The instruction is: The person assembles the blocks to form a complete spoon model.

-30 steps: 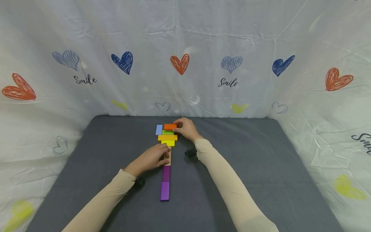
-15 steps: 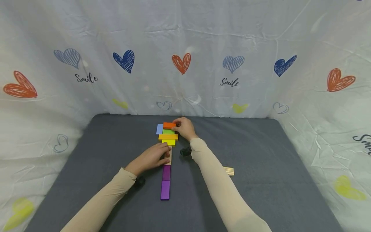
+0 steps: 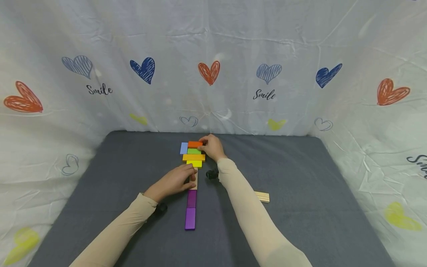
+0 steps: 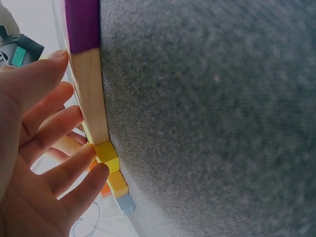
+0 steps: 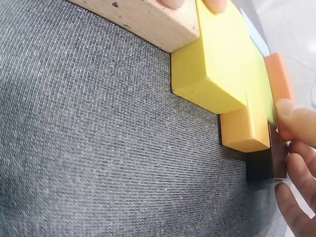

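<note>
My right hand (image 3: pixel 213 148) pinches the right end of an orange block (image 3: pixel 194 144), the farthest in a row of flat coloured blocks. Thumb and fingers meet that end in the right wrist view, beside a dark brown block (image 5: pixel 266 158). A light blue block (image 3: pixel 184 148) sits left of the orange one. Nearer come a green block (image 3: pixel 194 151), a yellow-orange block (image 3: pixel 193 157) and a yellow block (image 3: pixel 197 163). My left hand (image 3: pixel 171 180) rests with loose fingertips on a plain wood block (image 4: pixel 90 94) and at the yellow block's edge.
Toward me the line continues with a dark purple block (image 3: pixel 191 199) and a lighter purple block (image 3: pixel 190 218). Pale ribbed wood pieces (image 3: pixel 262 196) lie right, partly behind my right sleeve. A grey cloth (image 3: pixel 133 163) covers the table, with a heart-patterned curtain (image 3: pixel 173 74) behind.
The orange block has slid slightly left against the light blue block, with my right hand. My right forearm has shifted left, uncovering the pale ribbed wood pieces. My left hand keeps its place.
</note>
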The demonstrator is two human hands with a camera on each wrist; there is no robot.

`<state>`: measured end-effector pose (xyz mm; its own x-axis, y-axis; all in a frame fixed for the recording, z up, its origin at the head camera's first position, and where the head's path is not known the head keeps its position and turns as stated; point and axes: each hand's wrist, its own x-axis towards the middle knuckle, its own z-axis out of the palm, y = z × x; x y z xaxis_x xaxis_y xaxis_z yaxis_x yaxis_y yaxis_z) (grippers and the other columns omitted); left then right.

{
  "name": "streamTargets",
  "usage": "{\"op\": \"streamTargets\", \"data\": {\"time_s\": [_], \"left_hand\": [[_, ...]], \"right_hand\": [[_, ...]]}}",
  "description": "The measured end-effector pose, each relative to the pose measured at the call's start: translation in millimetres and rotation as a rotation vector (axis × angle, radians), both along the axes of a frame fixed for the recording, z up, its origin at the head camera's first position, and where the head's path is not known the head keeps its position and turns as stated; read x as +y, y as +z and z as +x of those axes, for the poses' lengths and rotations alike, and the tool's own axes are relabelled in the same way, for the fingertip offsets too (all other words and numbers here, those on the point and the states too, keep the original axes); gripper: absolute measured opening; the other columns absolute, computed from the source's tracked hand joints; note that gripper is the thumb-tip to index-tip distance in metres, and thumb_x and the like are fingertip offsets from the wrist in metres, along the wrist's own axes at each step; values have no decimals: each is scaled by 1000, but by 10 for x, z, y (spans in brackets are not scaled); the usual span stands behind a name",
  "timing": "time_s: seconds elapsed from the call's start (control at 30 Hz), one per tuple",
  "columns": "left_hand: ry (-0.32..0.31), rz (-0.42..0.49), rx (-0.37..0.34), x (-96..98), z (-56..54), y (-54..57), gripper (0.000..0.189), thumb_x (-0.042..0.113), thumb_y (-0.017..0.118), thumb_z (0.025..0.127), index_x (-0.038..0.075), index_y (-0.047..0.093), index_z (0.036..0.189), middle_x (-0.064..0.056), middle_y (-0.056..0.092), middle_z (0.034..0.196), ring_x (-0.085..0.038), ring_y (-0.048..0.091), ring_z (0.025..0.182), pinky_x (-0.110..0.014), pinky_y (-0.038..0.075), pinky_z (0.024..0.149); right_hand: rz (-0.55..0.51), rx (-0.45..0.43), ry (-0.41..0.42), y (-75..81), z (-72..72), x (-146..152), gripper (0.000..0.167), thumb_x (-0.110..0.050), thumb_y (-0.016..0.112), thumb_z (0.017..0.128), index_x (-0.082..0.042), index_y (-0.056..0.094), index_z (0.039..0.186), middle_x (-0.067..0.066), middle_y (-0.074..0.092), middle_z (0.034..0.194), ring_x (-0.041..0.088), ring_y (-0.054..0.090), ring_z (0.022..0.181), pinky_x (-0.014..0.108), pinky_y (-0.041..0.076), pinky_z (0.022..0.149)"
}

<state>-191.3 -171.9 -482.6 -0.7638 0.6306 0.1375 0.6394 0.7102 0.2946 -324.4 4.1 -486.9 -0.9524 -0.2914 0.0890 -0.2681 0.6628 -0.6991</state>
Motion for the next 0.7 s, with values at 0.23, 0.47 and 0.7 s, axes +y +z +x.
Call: {"op": "streamTargets", "data": {"time_s": [0.23,0.47,0.7], "left_hand": [[13,-12,-11,1,-2,-11,18,30,76,88,17,65,93,3,61,100,-16,60,100,-36,54,89],[10,-12,4,4,7,-1,19,30,77,87,16,65,94,2,62,99,-17,60,100,-36,55,89],[8,-13,0,2,13,3,18,29,76,87,16,65,94,3,62,99,-17,60,99,-37,54,89]], "right_hand": [[5,-18,-7,-6,-5,-9,30,-23,76,88,-13,72,116,6,64,108,20,60,92,34,52,82],[11,-27,-8,3,-13,-16,29,-22,76,88,-13,72,116,6,64,108,21,62,94,35,54,85],[22,-25,-4,24,0,-20,31,-21,75,89,-13,72,118,6,64,109,21,62,96,35,54,87]]}}
